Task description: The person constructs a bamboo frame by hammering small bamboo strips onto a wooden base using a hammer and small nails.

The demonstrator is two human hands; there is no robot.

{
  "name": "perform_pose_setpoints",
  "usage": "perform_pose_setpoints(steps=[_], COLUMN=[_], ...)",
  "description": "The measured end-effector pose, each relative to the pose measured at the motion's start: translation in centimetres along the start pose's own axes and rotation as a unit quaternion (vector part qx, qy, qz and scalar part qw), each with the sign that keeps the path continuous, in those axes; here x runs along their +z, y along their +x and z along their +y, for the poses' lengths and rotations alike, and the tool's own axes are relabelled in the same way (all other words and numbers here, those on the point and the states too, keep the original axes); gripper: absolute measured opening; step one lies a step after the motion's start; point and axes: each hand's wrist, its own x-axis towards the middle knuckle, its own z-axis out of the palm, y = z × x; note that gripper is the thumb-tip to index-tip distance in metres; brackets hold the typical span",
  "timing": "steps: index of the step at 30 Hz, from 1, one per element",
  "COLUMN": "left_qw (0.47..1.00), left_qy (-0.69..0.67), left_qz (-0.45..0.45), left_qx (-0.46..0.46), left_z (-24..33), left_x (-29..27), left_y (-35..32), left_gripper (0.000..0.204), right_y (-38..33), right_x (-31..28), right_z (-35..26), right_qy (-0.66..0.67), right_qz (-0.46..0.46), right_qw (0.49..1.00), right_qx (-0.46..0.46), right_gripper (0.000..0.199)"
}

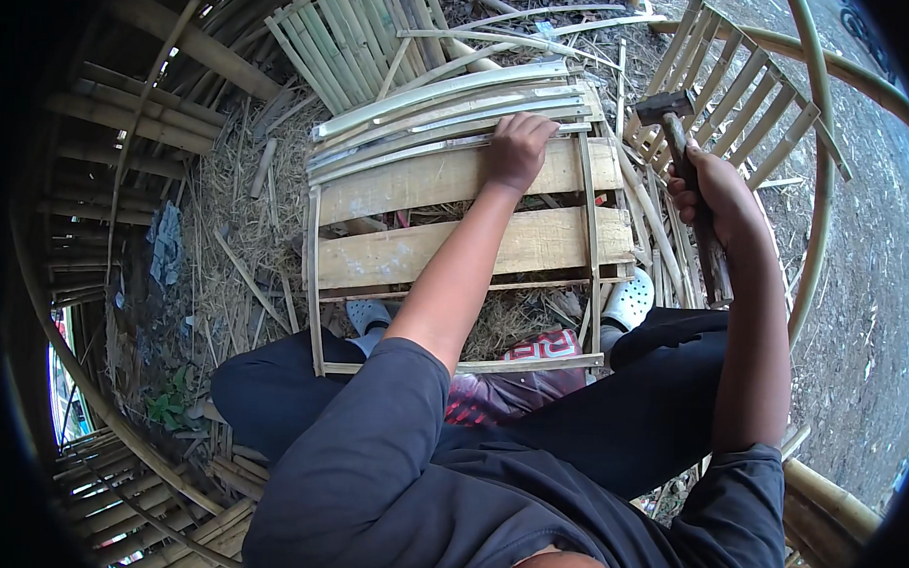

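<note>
My right hand (716,198) is wrapped round the wooden handle of a hammer (687,157), its dark metal head raised at the far right of the work. My left hand (519,151) is closed, fingertips pressed down at the right part of several split bamboo strips (410,130). Whatever those fingers pinch is hidden. The strips lie side by side across the far end of a slim bamboo frame (593,224), whose near bar (472,366) reaches over my lap. Beneath the frame is a low stand of pale wooden planks (456,246).
A finished-looking slatted bamboo panel (338,40) leans at the far left, another slatted piece (746,104) at the far right. Bent bamboo poles (816,196) arch at the right. Loose strips and shavings (247,207) litter the ground around my clogs (629,298).
</note>
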Motion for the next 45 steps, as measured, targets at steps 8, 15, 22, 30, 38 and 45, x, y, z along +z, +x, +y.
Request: perform_pose_setpoints(steps=[8, 15, 22, 30, 38, 45], left_qw=[1.000, 0.999, 0.998, 0.999, 0.999, 0.999], left_qy=[0.002, -0.011, -0.021, -0.028, 0.019, 0.029], left_qz=[0.003, 0.016, 0.016, 0.020, 0.014, 0.022], left_qx=[0.009, 0.041, 0.062, 0.037, 0.043, 0.038], left_z=[0.2, 0.3, 0.1, -0.3, -0.1, 0.3], left_x=[0.3, 0.7, 0.8, 0.6, 0.6, 0.7], left_y=[0.0, -0.2, 0.0, -0.3, 0.0, 0.2], left_gripper=[0.030, 0.027, 0.028, 0.025, 0.025, 0.018], right_y=[0.3, -0.4, 0.3, 0.5, 0.7, -0.3], right_x=[0.0, 1.0, 0.9, 1.6, 1.4, 1.4], right_z=[0.0, -0.3, -0.3, -0.2, -0.1, -0.4], right_qy=[0.016, 0.006, -0.013, -0.028, -0.032, -0.017], right_qz=[-0.010, 0.004, -0.005, 0.006, 0.023, 0.008], right_qw=[1.000, 1.000, 1.000, 1.000, 0.999, 1.000], right_qx=[0.014, 0.013, 0.010, 0.009, 0.011, 0.003], right_gripper=[0.044, 0.044, 0.044, 0.045, 0.046, 0.048])
